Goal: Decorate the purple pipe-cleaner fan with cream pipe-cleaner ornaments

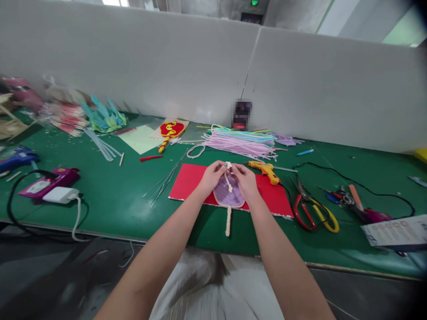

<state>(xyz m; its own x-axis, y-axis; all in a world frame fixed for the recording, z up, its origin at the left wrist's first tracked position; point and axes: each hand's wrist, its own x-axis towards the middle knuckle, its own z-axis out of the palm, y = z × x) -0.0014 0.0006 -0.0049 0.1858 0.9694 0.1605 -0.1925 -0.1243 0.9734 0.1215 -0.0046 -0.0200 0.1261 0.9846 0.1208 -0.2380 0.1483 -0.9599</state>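
Between my two hands is a cream pipe cleaner (228, 180), bent into a small shape at its top, with a tail hanging down. My left hand (214, 174) pinches it from the left, and my right hand (244, 180) pinches it from the right. Below them lies a purple fan-shaped piece (227, 195) with a cream edge and a twisted cream handle (228, 222). It rests on a red board (188, 180), the handle reaching past the board's near edge. My fingers partly cover the fan's upper part.
Right of my hands lie a yellow glue gun (266, 171), red-handled pliers (304, 209) and a black cord. Behind are bundled lilac pipe cleaners (236, 143) and a red-and-yellow fan (171, 131). Thin wires (167, 180) and a purple power strip (50, 184) are leftward.
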